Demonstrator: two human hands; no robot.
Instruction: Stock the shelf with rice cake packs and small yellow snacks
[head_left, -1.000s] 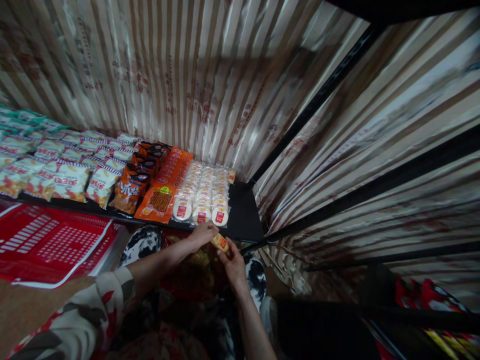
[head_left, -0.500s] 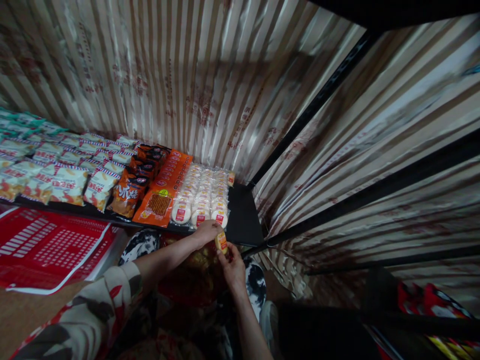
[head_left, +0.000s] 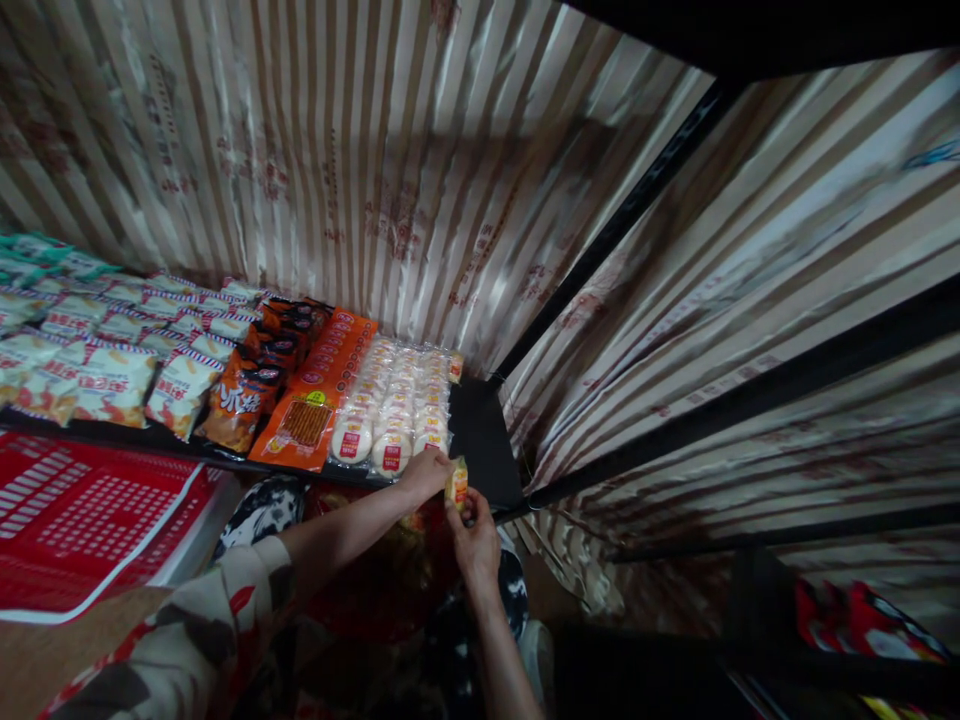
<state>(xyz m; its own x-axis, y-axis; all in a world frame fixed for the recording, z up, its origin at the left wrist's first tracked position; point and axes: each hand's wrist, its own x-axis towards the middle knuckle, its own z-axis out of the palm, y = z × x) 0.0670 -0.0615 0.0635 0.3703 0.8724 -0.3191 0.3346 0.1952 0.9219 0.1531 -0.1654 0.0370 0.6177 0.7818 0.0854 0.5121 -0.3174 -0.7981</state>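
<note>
A small yellow snack packet (head_left: 457, 483) with a red-orange label is held upright over the shelf's front edge. My right hand (head_left: 475, 540) pinches its lower end between thumb and fingers. At the packet's left side, the fingers of my left hand (head_left: 427, 475) are closed against its edge; their tips are partly hidden. Just behind my left hand are rows of white round crackers (head_left: 391, 453) in clear wrappers. Another yellow packet (head_left: 456, 367) stands at the back right corner of those rows.
The black shelf (head_left: 484, 430) also carries an orange bag of stick snacks (head_left: 304, 425), brown-orange bags (head_left: 238, 400) and several white chip bags (head_left: 112, 380). A red basket (head_left: 90, 530) sits at lower left. Black metal bars (head_left: 611, 240) frame the right side, before striped curtain (head_left: 300, 150).
Both hands have moved slightly right with the yellow packet, closer over the shelf edge. The packet now stands more upright. My view has shifted a little.
</note>
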